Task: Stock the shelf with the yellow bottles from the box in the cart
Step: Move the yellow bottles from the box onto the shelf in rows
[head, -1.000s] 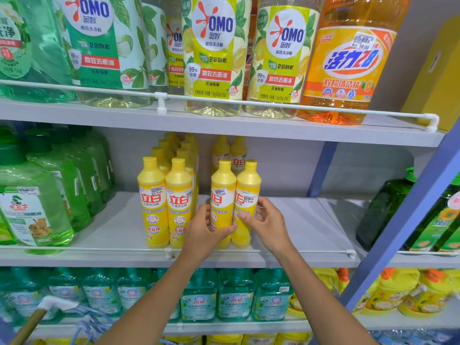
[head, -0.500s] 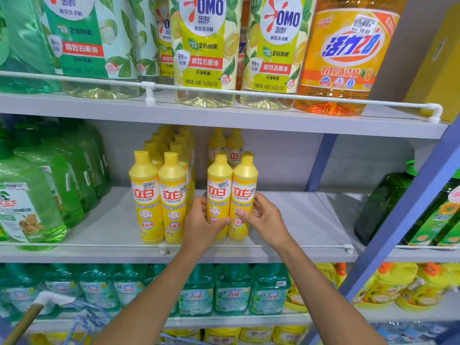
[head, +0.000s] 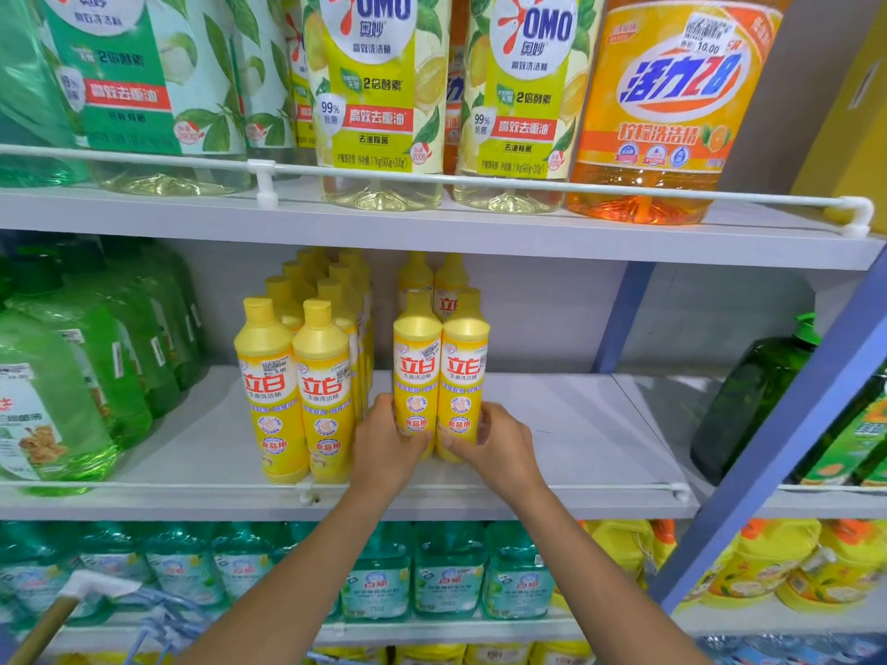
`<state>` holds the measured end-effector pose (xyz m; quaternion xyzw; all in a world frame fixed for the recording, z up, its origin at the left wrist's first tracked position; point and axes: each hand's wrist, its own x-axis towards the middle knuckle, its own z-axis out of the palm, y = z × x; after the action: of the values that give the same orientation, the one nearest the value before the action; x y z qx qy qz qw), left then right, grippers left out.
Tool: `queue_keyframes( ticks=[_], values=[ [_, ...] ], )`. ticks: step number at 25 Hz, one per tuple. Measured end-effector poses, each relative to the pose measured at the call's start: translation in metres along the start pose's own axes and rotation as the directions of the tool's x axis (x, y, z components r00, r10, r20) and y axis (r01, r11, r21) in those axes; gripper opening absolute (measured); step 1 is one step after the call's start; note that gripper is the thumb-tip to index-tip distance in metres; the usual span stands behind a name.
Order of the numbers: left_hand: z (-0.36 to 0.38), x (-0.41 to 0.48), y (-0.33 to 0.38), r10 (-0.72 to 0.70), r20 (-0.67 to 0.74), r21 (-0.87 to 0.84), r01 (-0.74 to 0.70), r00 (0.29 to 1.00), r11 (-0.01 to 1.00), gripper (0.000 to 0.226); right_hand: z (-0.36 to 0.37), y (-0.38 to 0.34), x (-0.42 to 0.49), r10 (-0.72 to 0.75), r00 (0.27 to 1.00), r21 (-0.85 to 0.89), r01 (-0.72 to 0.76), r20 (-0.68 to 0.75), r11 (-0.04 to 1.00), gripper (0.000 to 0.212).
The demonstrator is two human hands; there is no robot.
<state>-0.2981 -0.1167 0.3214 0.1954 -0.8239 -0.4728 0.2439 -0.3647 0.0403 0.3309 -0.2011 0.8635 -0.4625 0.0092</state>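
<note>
Big green bottles (head: 57,391) stand packed at the left end of the middle shelf (head: 576,424), filed toward the back wall. A bare strip of shelf separates them from the stocked yellow bottles (head: 269,386), which stand upright in two close files, the front ones just behind the white rail (head: 528,488).

Next comes the left hand (head: 384,443). It grasps the lower body of the first yellow bottle (head: 416,371), thumb across the front and fingers wrapped round the side. That bottle is upright with its label facing out, and it touches the second yellow bottle (head: 461,376) on its right. The right hand (head: 499,443) grasps this one low down in the same way. The hands hide both bases, so whether they rest on the shelf cannot be told. Two more yellow bottles stand behind the pair, nearer the wall.

Further right the grey shelf runs to a blue upright (head: 792,424). A dark green bottle (head: 753,395) stands in the next bay.

On the shelf above, large OMO bottles (head: 379,88) stand beside an orange bottle (head: 667,112) at the right. Teal bottles (head: 446,578) line the shelf below.
</note>
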Motion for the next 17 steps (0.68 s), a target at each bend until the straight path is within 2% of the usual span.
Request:
queue_keyframes(
  ticks=[2,4,8,12,17],
  values=[
    [0.007,0.004,0.001,-0.042,-0.031,0.065,0.044,0.999,0.997,0.05,0.008,0.004,0.003,0.016,1.0,-0.072,-0.016,-0.007,0.997,0.046],
    [0.013,0.015,0.0,-0.076,-0.042,0.071,0.079,0.996,0.994,0.049,0.013,0.007,0.015,0.047,0.999,-0.073,-0.048,-0.008,0.996,0.045],
    [0.022,0.046,0.0,-0.147,-0.077,-0.026,0.146,0.986,0.989,0.044,0.021,0.006,0.052,0.104,0.994,0.038,-0.102,-0.041,0.994,0.044],
    [0.038,0.078,-0.005,-0.173,-0.149,-0.098,0.16,0.974,0.982,0.043,0.037,0.009,0.084,0.134,0.984,0.136,-0.118,-0.119,0.984,0.032],
    [0.049,0.102,-0.018,-0.159,-0.216,-0.088,0.143,0.963,0.986,0.042,0.048,0.015,0.107,0.136,0.977,0.124,-0.116,-0.164,0.985,0.027]
  ],
)
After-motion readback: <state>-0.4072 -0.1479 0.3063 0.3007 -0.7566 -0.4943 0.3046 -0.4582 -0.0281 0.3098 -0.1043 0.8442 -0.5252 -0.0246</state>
